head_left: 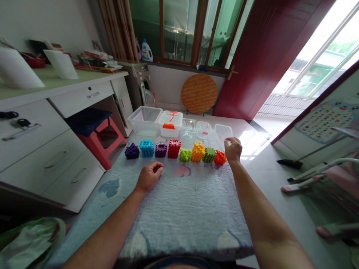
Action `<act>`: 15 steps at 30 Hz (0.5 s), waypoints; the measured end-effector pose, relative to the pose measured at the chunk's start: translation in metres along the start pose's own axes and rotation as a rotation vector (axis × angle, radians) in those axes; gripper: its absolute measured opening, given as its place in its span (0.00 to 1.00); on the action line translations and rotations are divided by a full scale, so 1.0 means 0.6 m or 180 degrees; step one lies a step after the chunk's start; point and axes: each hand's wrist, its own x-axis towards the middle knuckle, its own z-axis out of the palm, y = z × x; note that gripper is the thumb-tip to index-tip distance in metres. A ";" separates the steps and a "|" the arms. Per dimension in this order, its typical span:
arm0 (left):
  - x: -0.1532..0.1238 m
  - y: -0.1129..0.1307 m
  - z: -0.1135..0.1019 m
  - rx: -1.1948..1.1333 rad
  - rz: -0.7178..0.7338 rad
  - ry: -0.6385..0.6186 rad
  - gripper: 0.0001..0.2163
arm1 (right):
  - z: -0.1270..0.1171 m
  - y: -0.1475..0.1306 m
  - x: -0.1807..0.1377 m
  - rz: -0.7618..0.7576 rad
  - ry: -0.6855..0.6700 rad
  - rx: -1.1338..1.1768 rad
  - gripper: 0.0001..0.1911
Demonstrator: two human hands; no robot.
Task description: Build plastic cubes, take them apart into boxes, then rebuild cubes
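Observation:
My right hand (233,150) is closed in a pinch at the near right corner of a small clear plastic container (223,131), at the right end of a row. Resting on the quilted tablecloth (185,216), my left hand (150,175) has its fingers curled together and nothing visible in them. Beyond it runs a line of studded blocks: a dark purple one (132,151), a blue one (147,148), a purple one (160,150), a red one (174,149), a lime one (185,154), a yellow one (198,152), a green one (209,154) and an orange-red one (220,157).
Behind the blocks stand a large clear bin (144,119), a lidded box (170,123) with orange latches and two small clear containers (189,126). To the left are a pink stool (101,138) and a white desk (70,101). A pink chair (340,173) is at right.

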 end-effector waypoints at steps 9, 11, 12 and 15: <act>0.000 -0.007 0.002 -0.0006 0.0040 -0.0066 0.14 | -0.149 -0.087 -0.141 -0.0792 0.0578 0.1158 0.07; -0.002 -0.005 0.002 0.0002 0.0088 -0.0105 0.14 | -0.162 -0.102 -0.184 -0.0837 0.0309 0.1303 0.06; -0.003 -0.004 0.001 0.0016 0.0121 -0.0134 0.14 | -0.163 -0.106 -0.204 -0.0859 0.0146 0.1370 0.06; -0.010 0.004 -0.002 0.0058 0.0313 -0.0223 0.15 | -0.149 -0.112 -0.257 -0.0874 -0.0336 0.1450 0.04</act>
